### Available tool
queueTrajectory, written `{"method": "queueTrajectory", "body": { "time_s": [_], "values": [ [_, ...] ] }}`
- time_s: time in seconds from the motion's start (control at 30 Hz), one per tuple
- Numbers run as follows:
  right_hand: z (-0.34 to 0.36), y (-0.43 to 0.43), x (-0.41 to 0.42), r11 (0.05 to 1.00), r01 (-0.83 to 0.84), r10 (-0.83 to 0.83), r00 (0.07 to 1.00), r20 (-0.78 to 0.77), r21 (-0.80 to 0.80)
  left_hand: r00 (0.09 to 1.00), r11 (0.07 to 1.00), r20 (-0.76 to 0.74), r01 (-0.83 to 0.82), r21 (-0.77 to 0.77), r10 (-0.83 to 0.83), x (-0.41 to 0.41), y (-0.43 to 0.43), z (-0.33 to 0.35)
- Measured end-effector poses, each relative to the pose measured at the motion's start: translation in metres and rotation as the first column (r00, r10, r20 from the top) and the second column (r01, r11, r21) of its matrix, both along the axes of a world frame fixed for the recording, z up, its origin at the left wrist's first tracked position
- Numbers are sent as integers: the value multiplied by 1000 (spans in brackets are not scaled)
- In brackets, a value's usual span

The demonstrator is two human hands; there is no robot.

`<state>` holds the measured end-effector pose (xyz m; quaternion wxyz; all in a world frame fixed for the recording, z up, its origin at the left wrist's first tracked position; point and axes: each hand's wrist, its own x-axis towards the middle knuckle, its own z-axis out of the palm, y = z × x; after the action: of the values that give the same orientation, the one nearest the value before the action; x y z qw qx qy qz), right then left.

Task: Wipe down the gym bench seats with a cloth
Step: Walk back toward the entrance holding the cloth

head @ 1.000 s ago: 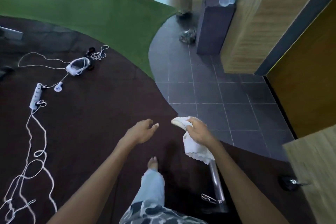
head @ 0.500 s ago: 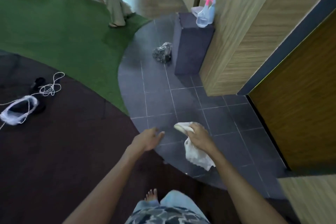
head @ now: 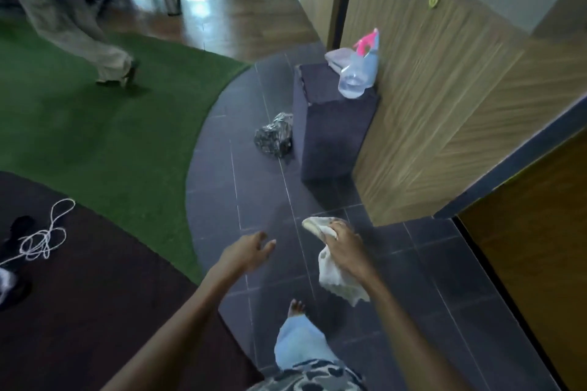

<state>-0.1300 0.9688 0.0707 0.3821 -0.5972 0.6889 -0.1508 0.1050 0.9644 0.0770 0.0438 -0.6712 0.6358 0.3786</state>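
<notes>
Moved forward off the brown mat onto the grey tiles, with a bare foot now planted there. Come nearer to the dark box and spray bottle. Lost the power strip from view.

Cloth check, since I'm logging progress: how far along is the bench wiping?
Done: the cloth is picked up; the right hand grips it. In hand: nothing is being wiped; the left hand is empty, a spray bottle stands on a dark block ahead. Left: seemingly all the wiping; no bench seat is clearly in view.

Spray bottle on block beside wall; bag, perhaps, left of block
</notes>
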Motion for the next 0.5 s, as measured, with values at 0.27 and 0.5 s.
{"method": "queueTrajectory", "body": {
  "time_s": [0.27,0.5],
  "values": [
    [17,-219,6,999,12,-13,1000,-24,-33,1000,994,24,3,-109,0,3,-226,23],
    [4,-387,13,993,116,-116,993,-9,-34,994,983,24,110,-145,-107,22,-426,18]
  ]
}}
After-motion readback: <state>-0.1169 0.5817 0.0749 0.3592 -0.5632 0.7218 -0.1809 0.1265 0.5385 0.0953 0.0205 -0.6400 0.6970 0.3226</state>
